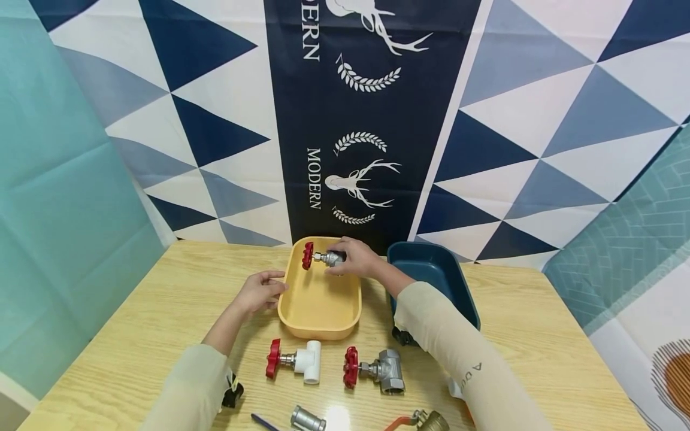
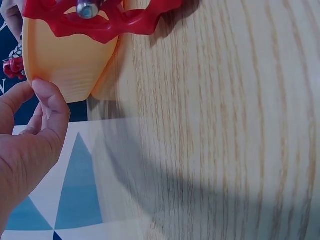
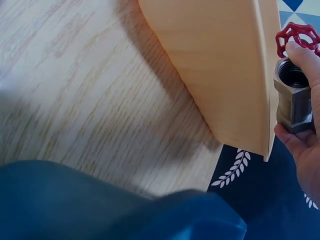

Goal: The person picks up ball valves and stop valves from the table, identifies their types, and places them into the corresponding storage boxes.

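Pale wood tabletop [image 1: 178,299] carries two trays and three valves; clock directions run from the middle of the yellow tray [image 1: 318,305], twelve toward the wall. Nearest lie one brass valve [image 1: 433,422] with an orange-red lever near five o'clock, one silver coupling [image 1: 308,419] at six, and one slim dark-blue rod [image 1: 264,422] at seven. Next come two red-wheeled valves, apart from each other: one white valve [image 1: 308,362] at six, one grey valve [image 1: 389,370] near five. Beyond them stands the yellow tray, with one blue tray [image 1: 431,263] at three, a narrow strip of wood between. At nine, the left hand [image 1: 261,293] pinches the yellow rim, fingers together; wood stretches from there to the left edge. At two, the right hand [image 1: 356,256] has its fingers clamped on a fourth, silver valve [image 1: 330,258], red-wheeled, above the yellow tray's far end. Farthest is one patterned wall covering [image 1: 302,108].
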Demonstrator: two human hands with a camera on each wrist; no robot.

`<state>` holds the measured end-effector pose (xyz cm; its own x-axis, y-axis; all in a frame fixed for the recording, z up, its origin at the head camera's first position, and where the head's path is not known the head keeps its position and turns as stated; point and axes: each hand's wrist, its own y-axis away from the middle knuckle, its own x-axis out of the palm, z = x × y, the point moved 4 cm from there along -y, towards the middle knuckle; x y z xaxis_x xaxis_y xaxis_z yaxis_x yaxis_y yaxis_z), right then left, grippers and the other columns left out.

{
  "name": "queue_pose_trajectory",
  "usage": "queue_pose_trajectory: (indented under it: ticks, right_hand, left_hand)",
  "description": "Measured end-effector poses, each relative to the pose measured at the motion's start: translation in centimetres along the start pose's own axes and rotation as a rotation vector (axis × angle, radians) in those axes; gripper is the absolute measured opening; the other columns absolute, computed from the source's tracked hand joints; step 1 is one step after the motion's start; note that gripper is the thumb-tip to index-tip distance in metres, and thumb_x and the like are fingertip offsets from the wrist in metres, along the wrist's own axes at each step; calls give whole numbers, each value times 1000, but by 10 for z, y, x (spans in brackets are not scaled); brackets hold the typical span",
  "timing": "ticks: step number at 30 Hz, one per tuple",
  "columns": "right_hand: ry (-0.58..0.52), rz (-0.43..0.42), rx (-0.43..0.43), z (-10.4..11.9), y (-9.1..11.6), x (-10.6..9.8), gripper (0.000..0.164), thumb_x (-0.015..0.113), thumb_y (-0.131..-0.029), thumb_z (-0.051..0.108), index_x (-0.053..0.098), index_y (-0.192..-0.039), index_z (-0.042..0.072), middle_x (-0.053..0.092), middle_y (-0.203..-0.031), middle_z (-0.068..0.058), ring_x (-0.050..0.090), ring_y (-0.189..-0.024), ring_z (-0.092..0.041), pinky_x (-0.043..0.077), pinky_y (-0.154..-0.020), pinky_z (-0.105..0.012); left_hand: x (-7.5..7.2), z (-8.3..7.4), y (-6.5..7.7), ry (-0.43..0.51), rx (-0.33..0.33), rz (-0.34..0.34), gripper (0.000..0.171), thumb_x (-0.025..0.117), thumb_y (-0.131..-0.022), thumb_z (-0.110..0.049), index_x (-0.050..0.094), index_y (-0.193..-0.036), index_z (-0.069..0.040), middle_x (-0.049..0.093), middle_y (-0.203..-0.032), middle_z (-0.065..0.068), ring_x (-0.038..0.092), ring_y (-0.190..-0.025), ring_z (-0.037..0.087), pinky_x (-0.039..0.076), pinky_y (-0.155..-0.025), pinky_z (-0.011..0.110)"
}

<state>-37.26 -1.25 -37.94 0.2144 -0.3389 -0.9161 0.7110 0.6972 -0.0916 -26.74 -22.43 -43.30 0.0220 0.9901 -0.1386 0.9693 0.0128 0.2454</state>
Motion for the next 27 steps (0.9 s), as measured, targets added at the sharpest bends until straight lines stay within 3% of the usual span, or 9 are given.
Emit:
queue_pose_trajectory:
  ticks: [10,19,27]
  right_hand:
    - [-5,7,4,0,-4,9,57,75,-75,41,62,-123,12,58,-123,-9,55,-107,-21,47,-89,-34]
    - [-24,-4,-11,-1,-4,13,63,73,-74,50,63,-121,10,60,-116,-10,56,-95,-19,48,-77,-28]
    - [-11,-4,36,-4,-11,21,56,76,-75,39,63,-122,11,59,-123,-10,55,-111,-22,47,-92,-35]
  left_hand:
    - [0,1,0,-1,-5,-9,49,60,-90,-10,44,-134,2,57,-98,8,59,-71,15,51,-58,23]
    - [0,-1,3,5,-5,-9,48,60,-89,-10,45,-134,1,57,-100,12,60,-71,14,51,-59,22]
    - [0,-1,3,14,-5,-11,48,60,-89,-10,45,-133,0,57,-99,10,58,-69,13,50,-60,22]
